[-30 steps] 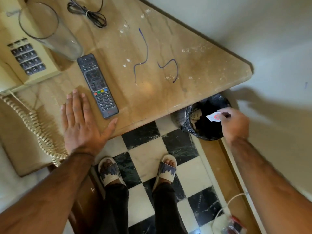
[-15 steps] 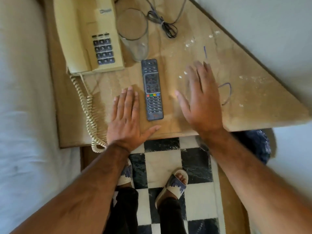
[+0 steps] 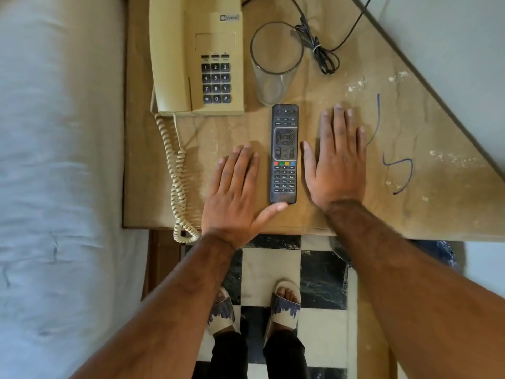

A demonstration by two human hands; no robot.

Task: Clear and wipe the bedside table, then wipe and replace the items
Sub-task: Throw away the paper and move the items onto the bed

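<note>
1. Two hands are lying flat on the bedside table (image 3: pixel 355 214), and we are keeping the left hand (image 3: pixel 235 192) and right hand (image 3: pixel 337 162) on either side of the remote (image 3: pixel 284 154), fingers extended, close together and gripping nothing
2. We are judging this as a pause to size up what to clear first, since the left thumb is just reaching the remote's near end
3. Far from us, the phone (image 3: pixel 196 56), the empty glass (image 3: pixel 276 61) and a bundled cable (image 3: pixel 319 53) are still waiting on the table
4. We are seeing a tan surface speckled with white crumbs (image 3: pixel 355 84) and two blue threads (image 3: pixel 399 173) to the right, not yet wiped
</note>
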